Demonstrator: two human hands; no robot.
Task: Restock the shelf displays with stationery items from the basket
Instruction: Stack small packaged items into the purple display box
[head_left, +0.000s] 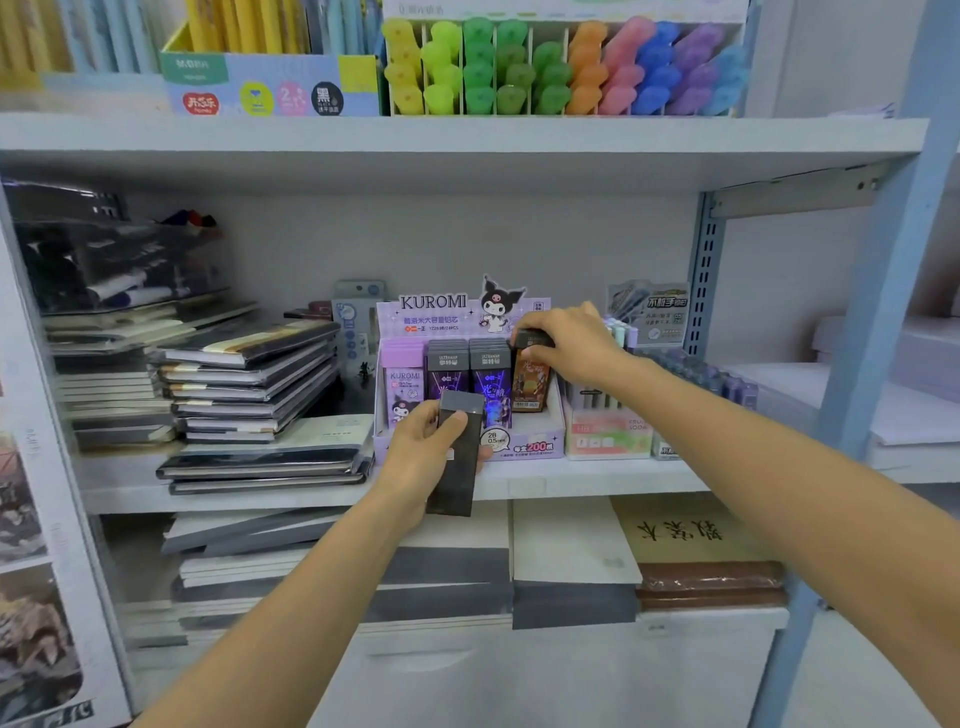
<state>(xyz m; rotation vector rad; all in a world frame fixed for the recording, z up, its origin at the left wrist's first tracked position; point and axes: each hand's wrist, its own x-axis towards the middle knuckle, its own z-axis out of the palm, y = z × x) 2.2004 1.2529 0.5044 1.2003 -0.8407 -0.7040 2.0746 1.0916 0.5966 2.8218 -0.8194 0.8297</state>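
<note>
Orange case (529, 388) (boxed): right hand (571, 347) pinches top; left hand (420, 460) holds dark case (458, 478).

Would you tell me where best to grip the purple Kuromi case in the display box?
Take the purple case by its cap, from above: it stands upright between the display box wall and dark cases, foot behind the lip.

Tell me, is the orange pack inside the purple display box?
In: the orange pack stands in the display box, rightmost slot, right hand gripping its cap.
</note>
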